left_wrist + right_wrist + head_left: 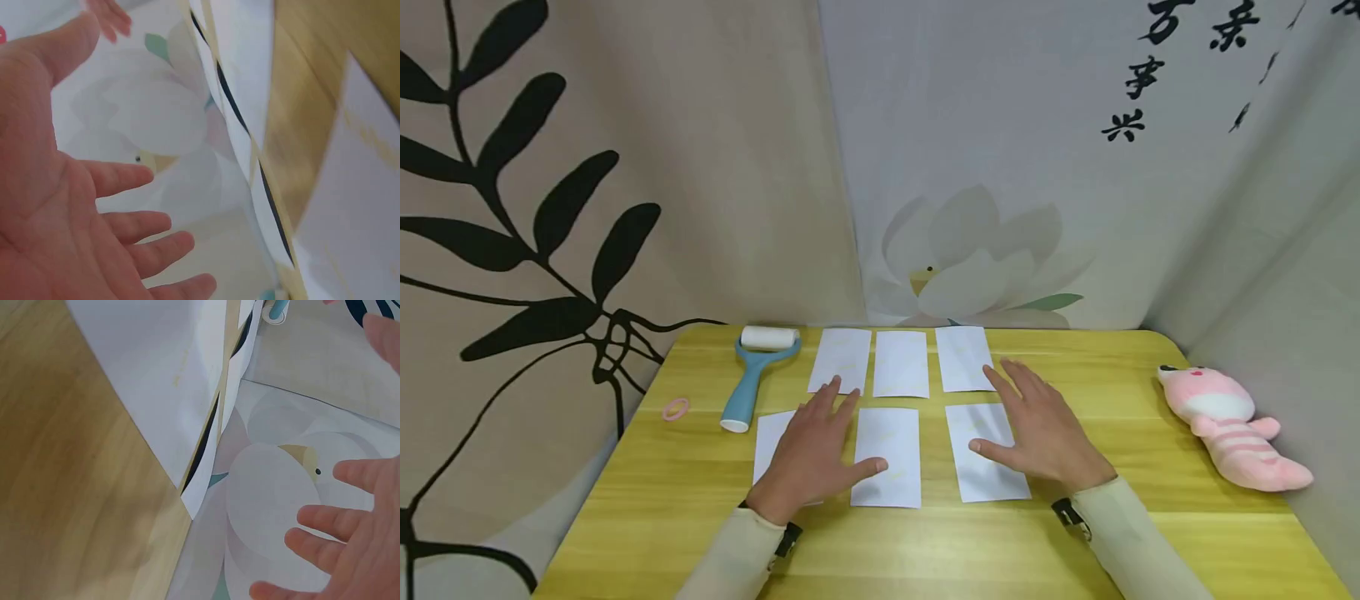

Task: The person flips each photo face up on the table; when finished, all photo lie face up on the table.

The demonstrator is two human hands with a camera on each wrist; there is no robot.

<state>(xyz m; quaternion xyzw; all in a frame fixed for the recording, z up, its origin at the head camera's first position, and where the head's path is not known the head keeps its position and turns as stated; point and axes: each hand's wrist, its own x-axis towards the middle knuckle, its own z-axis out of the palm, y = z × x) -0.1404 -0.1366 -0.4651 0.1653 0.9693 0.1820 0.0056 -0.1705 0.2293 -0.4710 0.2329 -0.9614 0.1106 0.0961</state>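
Observation:
Several white paper sheets lie in two rows on the table. My left hand (816, 454) is over the front-left sheet (771, 437) and hides much of it; its thumb reaches across the front-middle sheet (887, 467). Over the front-right sheet (981, 462) is my right hand (1048, 433), fingertips near the back-right sheet (962, 358). Between them lies the back-middle sheet (901, 364), beside the back-left sheet (839, 358). Both wrist views show the left palm (56, 212) and right palm (369, 537) with fingers spread, holding nothing. Faint yellowish marks show on some sheets.
A lint roller (748, 387) with a blue handle lies at the table's back left, near a pink ring (675, 409). At the right edge rests a pink plush toy (1232, 429). Printed curtains (737, 167) hang behind the wooden table (647, 517).

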